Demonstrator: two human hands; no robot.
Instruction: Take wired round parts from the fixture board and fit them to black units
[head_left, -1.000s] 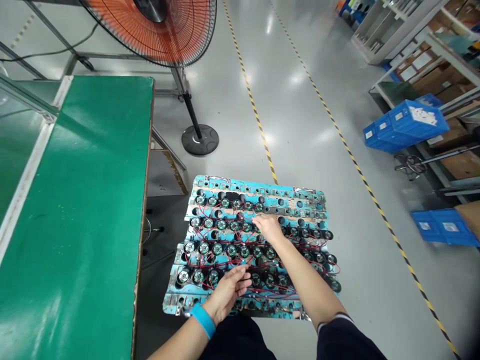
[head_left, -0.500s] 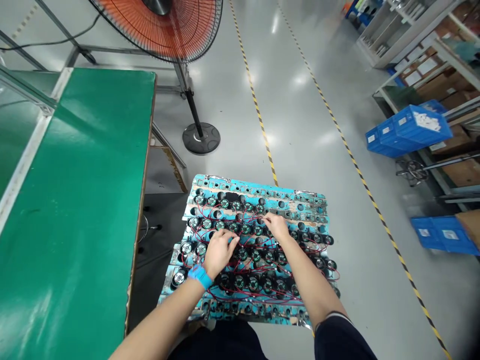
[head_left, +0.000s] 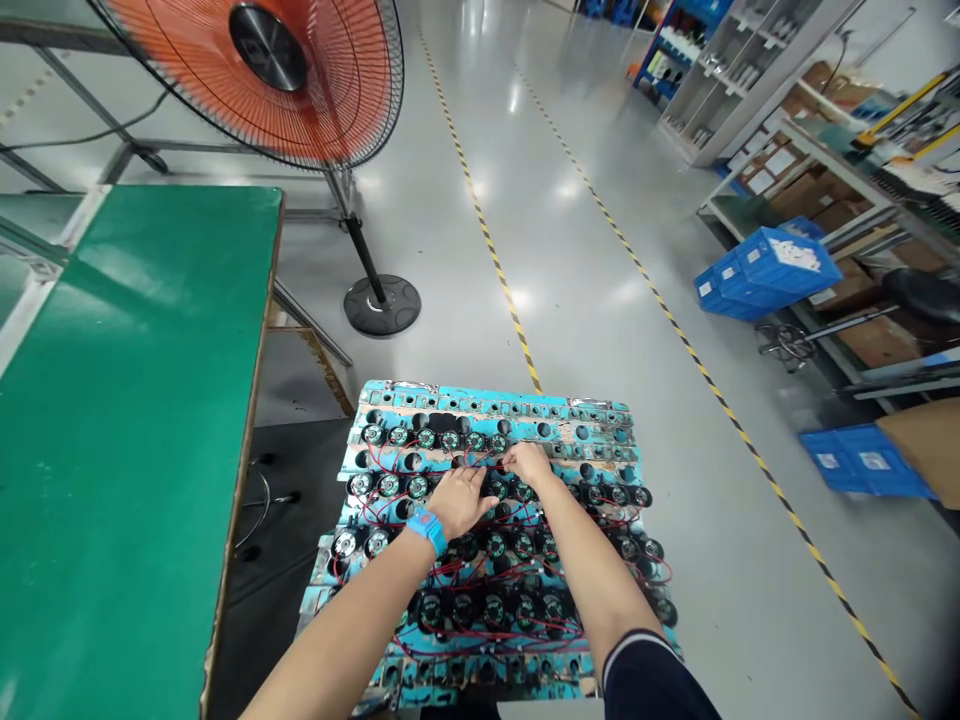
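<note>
A worn light-blue board [head_left: 517,400] bears rows of small round black motors [head_left: 425,438] with green and copper-coloured windings, and thin red wires [head_left: 382,468] run between them. My right hand [head_left: 529,465] is over the gap between the two far rows, its thumb and fingers pinched together at a red wire. Just left of it, my left hand [head_left: 459,500] lies over the second row, fingers stretched forward and thumb apart, close to the same wire. Both hands cover some motors beneath them. A blue watch [head_left: 427,530] is on my left wrist.
Along the left runs a green-topped table [head_left: 150,400]. Beyond it stands an orange fan [head_left: 322,90] on a round black base [head_left: 382,305]. Yellow-black tape lines [head_left: 637,265] cross the grey floor. Blue bins [head_left: 765,275] sit by shelving at right.
My left hand has moved forward and right, close to my right hand, and its fingers have straightened. The right hand remains pinched at the wire. The view has tilted up a little.
</note>
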